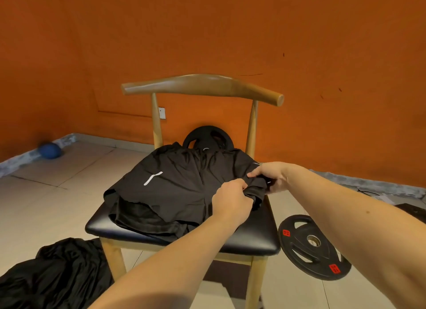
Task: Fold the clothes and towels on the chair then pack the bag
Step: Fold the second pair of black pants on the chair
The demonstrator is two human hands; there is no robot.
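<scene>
— Well, what is on the chair (202, 84)?
— The black shorts (179, 186), spread over the seat. My left hand (230, 200) and right hand (272, 175) both pinch their right edge; I should carry it across evenly, without twisting.

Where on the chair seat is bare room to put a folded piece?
Free: the seat at its front right corner, near the left hand, and a thin strip along the front edge. Crowded: the black garment covers the rest; the right hand grips it.
</scene>
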